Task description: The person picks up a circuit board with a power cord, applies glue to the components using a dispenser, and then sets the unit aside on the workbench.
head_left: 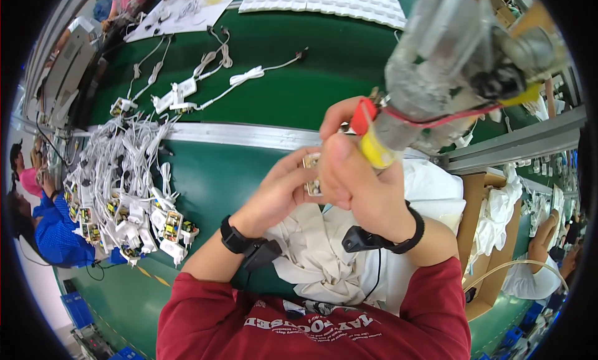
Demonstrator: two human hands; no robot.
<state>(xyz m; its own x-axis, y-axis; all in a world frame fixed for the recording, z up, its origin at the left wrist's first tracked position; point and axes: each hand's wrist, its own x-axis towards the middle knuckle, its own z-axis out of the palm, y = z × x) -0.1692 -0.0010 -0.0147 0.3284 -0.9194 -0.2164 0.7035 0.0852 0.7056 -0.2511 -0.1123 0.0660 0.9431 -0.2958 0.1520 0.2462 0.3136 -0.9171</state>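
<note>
The smooth green desk fills the middle, its far edge met by a long silver metal rail, with a darker green flat surface beyond. Bare desk lies between the rail, the left forearm and the big heap of white plastic adapters with coiled cords at left, so that side offers the most open room. The right side is tighter: a bulky grey tool wrapped in clear plastic, with a red cord and yellow band, hangs over it, and a brown cardboard box stands near the right forearm. A crumpled cream cloth lies just below the hands. The right grip has its fingers curled together beside a red tool part; whether it holds this part cannot be told. The left grip pinches the task's thing, an open white plastic housing with a circuit board inside, just left of the right fingers. The step in hand looks like close work on that board. The next move probably calls for keeping the housing steady, with the right fingers clear of the tool and the cords left undisturbed.
</note>
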